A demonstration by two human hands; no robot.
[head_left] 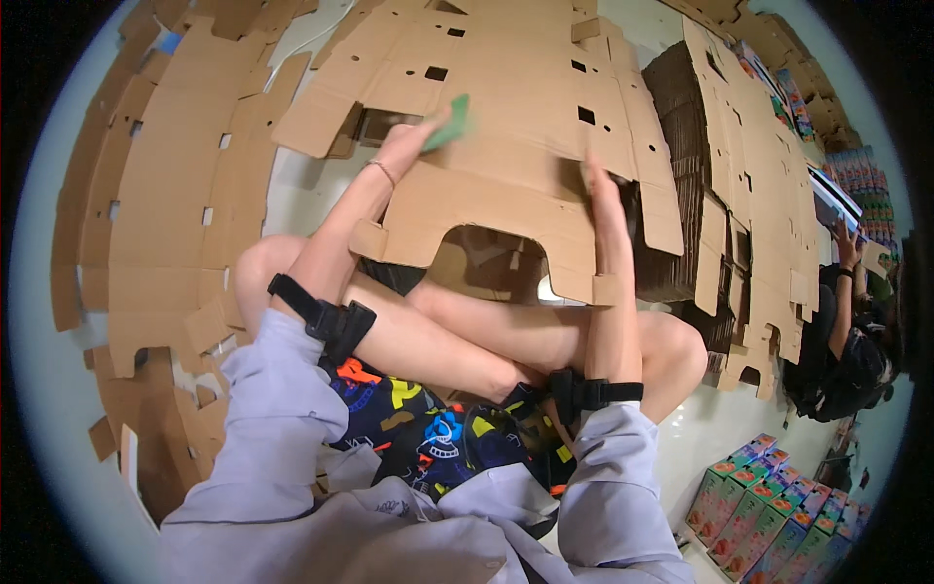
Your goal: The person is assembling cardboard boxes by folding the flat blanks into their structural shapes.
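Note:
A large flat die-cut cardboard sheet (496,204) lies in front of me, its near edge, with an arched cutout, over my crossed legs. My left hand (407,144) is at the sheet's left part, closed on a small green piece (450,127). The piece is blurred, so its kind does not show. My right hand (605,200) is at the sheet's right side, seen edge-on with its fingers stretched out. It is beside a folded opening there and looks empty. Whether its palm touches the cardboard I cannot tell.
To the right stands a thick stack of flat cardboard (681,165). More cut sheets (170,214) lie at the left. Colourful small boxes (769,511) stand in rows at the lower right. Another person (844,331) sits at the far right, one hand raised.

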